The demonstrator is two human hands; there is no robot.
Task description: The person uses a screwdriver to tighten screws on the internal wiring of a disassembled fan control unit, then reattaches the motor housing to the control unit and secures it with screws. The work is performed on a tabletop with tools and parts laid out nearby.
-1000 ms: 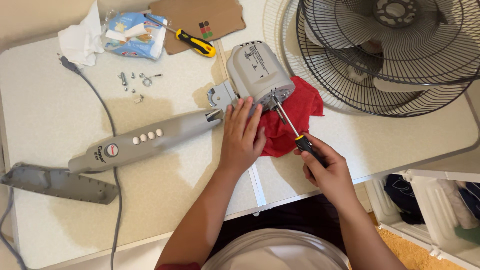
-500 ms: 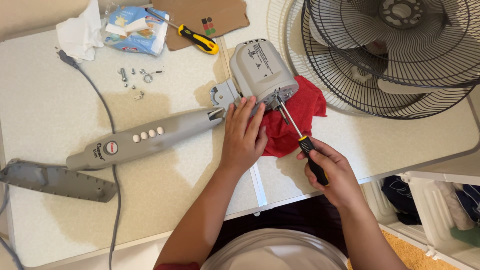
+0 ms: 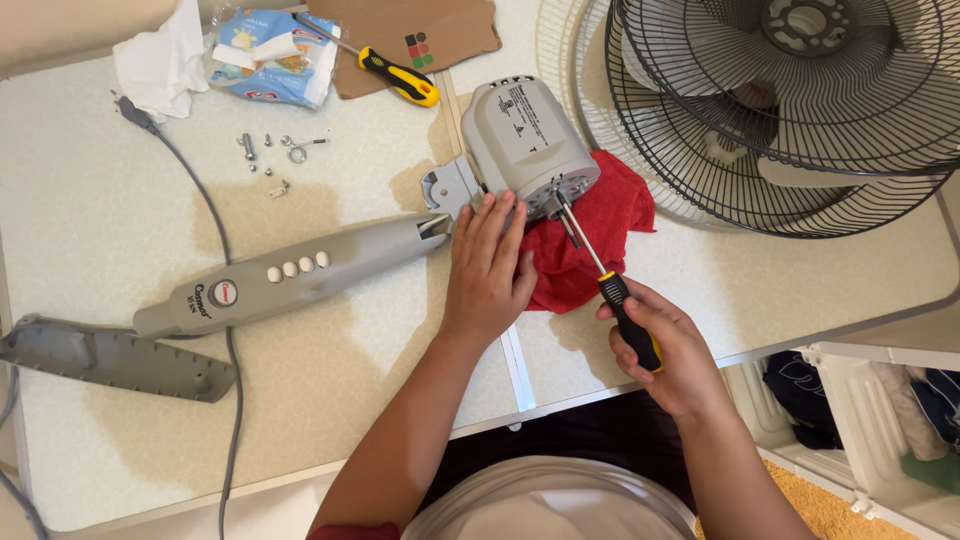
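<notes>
Fan motor housing [image 3: 528, 135]: lay at 12 o'clock from the left hand [image 3: 487, 265], whose flat, spread fingers touched it. Right hand [image 3: 668, 350], at 4 o'clock, gripped the screwdriver [image 3: 608, 290]; shaft pointed toward 11, tip at the housing face.

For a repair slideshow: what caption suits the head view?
Left hand steadies grey fan motor housing on red cloth; right hand holds screwdriver against it.

The right hand [image 3: 672, 352] has slid the screwdriver [image 3: 608, 287] back.
</notes>
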